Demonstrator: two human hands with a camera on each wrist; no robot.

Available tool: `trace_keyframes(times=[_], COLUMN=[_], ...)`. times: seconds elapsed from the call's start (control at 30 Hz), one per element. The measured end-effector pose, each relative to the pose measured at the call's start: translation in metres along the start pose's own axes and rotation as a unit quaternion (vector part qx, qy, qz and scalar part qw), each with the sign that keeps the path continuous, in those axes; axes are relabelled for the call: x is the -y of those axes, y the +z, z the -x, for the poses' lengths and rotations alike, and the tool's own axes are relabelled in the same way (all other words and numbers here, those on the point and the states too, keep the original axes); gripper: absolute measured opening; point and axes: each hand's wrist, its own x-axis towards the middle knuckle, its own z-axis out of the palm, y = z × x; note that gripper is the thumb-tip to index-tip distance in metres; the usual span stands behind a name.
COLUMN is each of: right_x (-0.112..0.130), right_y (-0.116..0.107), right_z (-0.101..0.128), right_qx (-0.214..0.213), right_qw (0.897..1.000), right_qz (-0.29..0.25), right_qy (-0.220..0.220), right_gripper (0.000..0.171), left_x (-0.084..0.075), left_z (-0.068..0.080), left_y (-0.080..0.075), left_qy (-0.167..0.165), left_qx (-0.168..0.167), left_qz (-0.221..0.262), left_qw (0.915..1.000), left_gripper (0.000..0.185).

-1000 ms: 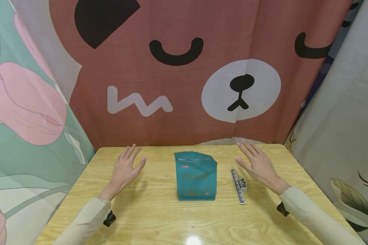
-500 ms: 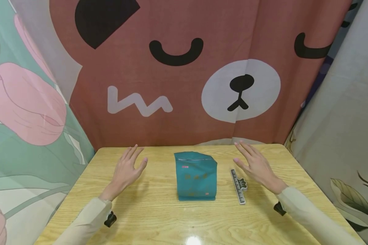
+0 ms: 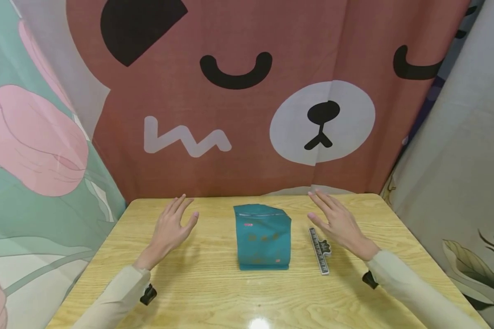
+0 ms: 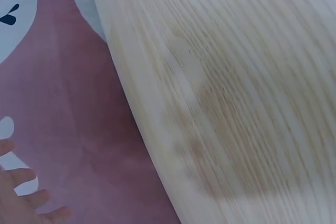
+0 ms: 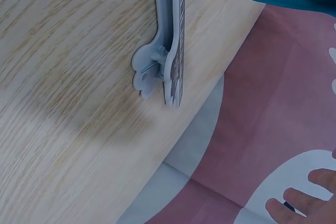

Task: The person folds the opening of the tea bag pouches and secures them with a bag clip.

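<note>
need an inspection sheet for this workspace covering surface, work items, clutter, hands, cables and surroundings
Surface: wood-grain table, with a bright reflection at the bottom of the head view
Work items: teal bag standing upright; gray clip on the table to its right, apart from it
Clutter: nothing seen
Hands: left hand and right hand both open and empty, the right one nearer the clip
Cables: nothing seen
Surroundings: bear-face curtain behind, flower-print curtain on the left, leaf-print curtain on the right
</note>
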Motion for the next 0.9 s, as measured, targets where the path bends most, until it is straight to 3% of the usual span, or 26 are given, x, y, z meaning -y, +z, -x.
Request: trace_keyframes(times=[0.9], right_x=[0.015], right_y=[-0.003], right_z=[0.002], right_qx=[-0.013], right_qw=[1.0], right_qz=[-0.012], right_qy=[-0.017], right_gripper=[0.063], left_x=[-0.017], left_z=[-0.003], left_y=[-0.004], left_qy=[-0.002], left_qx=[0.011], left_qz=[0.024], left_qw=[0.9996], left_gripper=[0.056])
